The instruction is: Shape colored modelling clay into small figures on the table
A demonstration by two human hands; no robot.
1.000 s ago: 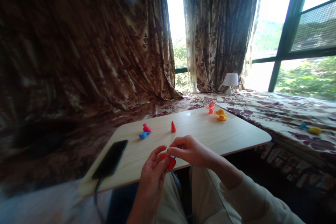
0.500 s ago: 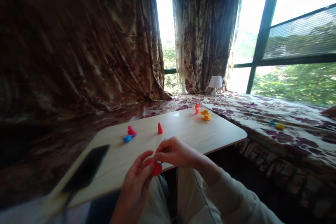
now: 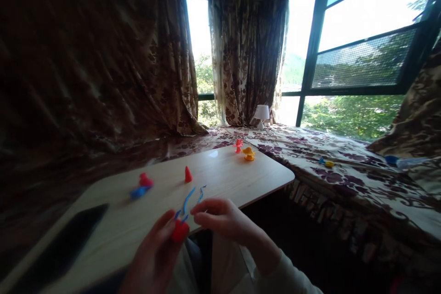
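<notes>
My left hand [image 3: 156,250] is closed around a small red piece [image 3: 180,230], its shape partly hidden by the fingers. A thin blue string [image 3: 188,200] comes out of the top of this piece, with strands standing up and trailing over the tabletop. Just right of the piece, my right hand [image 3: 220,218] has thumb and fingertips pinched together at the string, one strand passing behind the fingers. Beyond both hands a red cone [image 3: 188,174] stands upright on the table. To the left lie a pinkish-red piece [image 3: 146,179] and a blue piece [image 3: 139,192], both blurred.
On the far part of the light wooden table [image 3: 220,172] stand a coral-red piece [image 3: 238,146] and a yellow piece [image 3: 248,154]. A dark flat object [image 3: 65,248] lies at the left. Small blue and yellow pieces [image 3: 329,164] rest on the flowered cover, near a white lamp [image 3: 262,113].
The view has turned right, so everything sits further left. My right hand has drawn slightly away from the red piece, and more of the blue string now shows.
</notes>
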